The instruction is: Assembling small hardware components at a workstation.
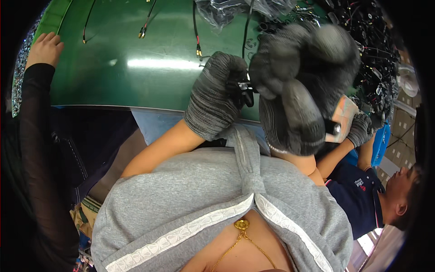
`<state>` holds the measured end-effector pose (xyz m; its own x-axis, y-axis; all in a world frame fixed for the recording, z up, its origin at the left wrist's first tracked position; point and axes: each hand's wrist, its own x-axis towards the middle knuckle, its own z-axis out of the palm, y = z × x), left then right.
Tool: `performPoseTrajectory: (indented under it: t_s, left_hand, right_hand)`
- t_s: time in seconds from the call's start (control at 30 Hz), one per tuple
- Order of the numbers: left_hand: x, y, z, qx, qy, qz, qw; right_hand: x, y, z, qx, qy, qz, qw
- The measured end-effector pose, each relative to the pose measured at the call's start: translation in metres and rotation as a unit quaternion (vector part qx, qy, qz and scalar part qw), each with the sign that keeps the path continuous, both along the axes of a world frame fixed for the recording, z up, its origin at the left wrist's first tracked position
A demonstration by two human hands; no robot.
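Note:
Both my hands wear dark grey striped knit gloves. My left hand [213,95] is at the table's near edge, its fingers closed round a small black part [246,93] with a shiny metal spot. Close beside it, raised and large in view, my right hand [301,90] is blurred, with its fingers curled inward. What those fingers hold, if anything, is hidden. A dark piece with a bright metal end [334,130] shows beside the right hand; I cannot tell whether it belongs to something held. A black cable [247,31] runs down the table towards my hands.
Several short black cables with red and gold ends [198,47] lie on the green table [104,86]. Clear plastic bags [222,11] and a heap of black cables [376,59] lie beyond. One co-worker's hand [45,47] rests at left; another's gloved hand [360,130] is at right.

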<state>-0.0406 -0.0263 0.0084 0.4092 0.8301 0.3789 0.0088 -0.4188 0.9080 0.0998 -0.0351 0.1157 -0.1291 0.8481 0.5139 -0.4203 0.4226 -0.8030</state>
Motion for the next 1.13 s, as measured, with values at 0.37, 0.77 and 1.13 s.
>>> performPoseTrajectory:
  t_s: [0.37, 0.77, 1.13]
  left_hand:
    - [0.003, 0.003, -0.014, -0.097, 0.004, -0.027, 0.995]
    - [-0.002, 0.008, -0.030, -0.135, -0.007, -0.028, 0.990]
    - [0.013, 0.013, -0.030, -0.084, 0.026, -0.014, 0.996]
  right_hand:
    - [0.069, -0.008, 0.029, 0.029, -0.475, -0.426, 0.769]
    - [0.050, 0.022, -0.026, -0.053, -0.675, -0.336, 0.655]
    - [0.024, -0.021, -0.028, -0.016, -0.641, -0.267, 0.719]
